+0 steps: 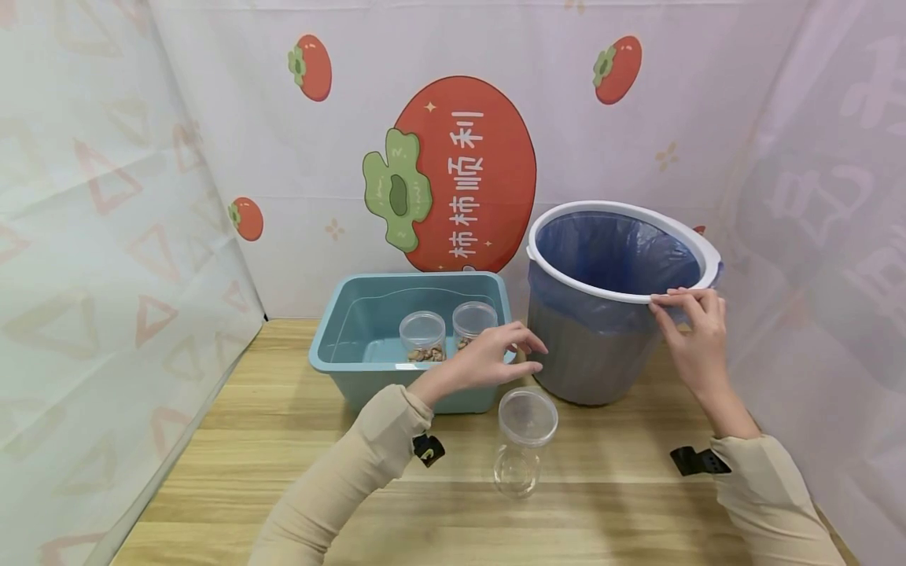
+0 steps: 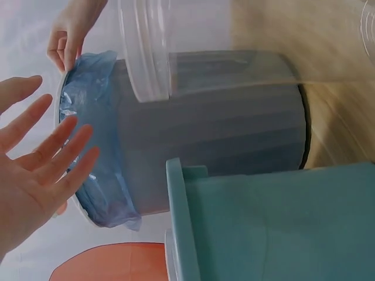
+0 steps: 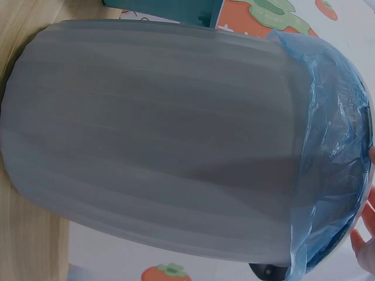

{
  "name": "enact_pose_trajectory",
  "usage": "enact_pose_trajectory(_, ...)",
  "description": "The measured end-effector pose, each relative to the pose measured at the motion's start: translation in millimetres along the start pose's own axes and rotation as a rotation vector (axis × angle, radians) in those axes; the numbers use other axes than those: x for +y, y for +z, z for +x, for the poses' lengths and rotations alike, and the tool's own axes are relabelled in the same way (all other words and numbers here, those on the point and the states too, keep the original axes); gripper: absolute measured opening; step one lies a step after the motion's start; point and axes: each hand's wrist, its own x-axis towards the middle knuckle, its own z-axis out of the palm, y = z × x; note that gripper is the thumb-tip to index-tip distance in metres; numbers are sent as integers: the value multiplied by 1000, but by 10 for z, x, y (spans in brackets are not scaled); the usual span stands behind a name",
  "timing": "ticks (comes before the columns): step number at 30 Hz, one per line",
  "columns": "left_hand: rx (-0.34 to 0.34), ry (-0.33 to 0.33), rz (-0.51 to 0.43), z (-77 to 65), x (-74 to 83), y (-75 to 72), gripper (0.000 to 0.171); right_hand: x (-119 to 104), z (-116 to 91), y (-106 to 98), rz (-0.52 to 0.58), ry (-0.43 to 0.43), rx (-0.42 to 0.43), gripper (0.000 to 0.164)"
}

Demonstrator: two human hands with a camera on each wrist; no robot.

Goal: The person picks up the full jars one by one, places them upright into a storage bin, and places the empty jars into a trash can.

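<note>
A grey trash can (image 1: 587,362) lined with a blue plastic bag (image 2: 96,140) stands at the back right. My right hand (image 1: 697,338) pinches its white rim (image 1: 587,285) at the front right. My left hand (image 1: 499,355) hovers between the can and a teal tub (image 1: 418,401), fingers spread apart in the left wrist view and holding nothing. Just below that hand a clear lidded jar (image 1: 520,464) stands upright on the table; no contents show in it. Inside the tub sit two clear jars, one (image 1: 423,338) with brown nut-like pieces, the other (image 1: 473,316) partly hidden by my left hand.
The wooden table (image 1: 283,472) ends at white printed cloth walls (image 1: 453,47) behind and on both sides. The tub's right side is close to the can. The clear jar stands in front of both, between my forearms.
</note>
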Motion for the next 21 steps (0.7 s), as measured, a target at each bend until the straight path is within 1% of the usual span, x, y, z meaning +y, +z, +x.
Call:
enact_pose_trajectory(8,-33,-16,0,-143,38,80,23,-1,6,1,-3,2,-1,24)
enact_pose_trajectory(10,-35,-11,4,-176,39,103,23,-2,7,2,-2,1,-2,23)
enact_pose_trajectory(14,-21,4,-3,-250,29,161,22,-1,7,1,5,-1,-1,23)
enact_pose_trajectory(21,8,8,1,-386,11,245,26,-24,6,-10,7,-7,-2,22)
